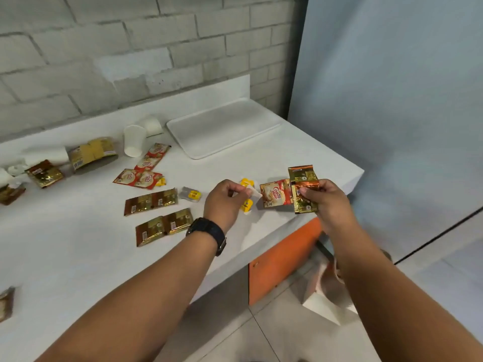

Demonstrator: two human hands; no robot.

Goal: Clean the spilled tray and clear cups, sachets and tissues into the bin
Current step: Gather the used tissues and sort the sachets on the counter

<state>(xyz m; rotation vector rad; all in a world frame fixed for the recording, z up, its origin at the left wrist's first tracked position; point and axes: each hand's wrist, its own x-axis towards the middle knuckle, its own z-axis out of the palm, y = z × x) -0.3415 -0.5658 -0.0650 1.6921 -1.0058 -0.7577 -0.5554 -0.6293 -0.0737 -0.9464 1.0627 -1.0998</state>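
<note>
My right hand grips a bunch of sachets, gold coffee ones and a red creamer one, over the counter's right edge. My left hand pinches small white and yellow tea bag tags just left of that bunch. A white tray lies bare at the back right of the counter. White paper cups stand left of the tray. More red sachets and gold sachets are scattered on the counter. Crumpled tissues lie at the far left.
The white counter ends at a corner by my right hand, with an orange cabinet front below. A white bag-lined bin stands on the tiled floor under my right forearm. A brick wall runs behind.
</note>
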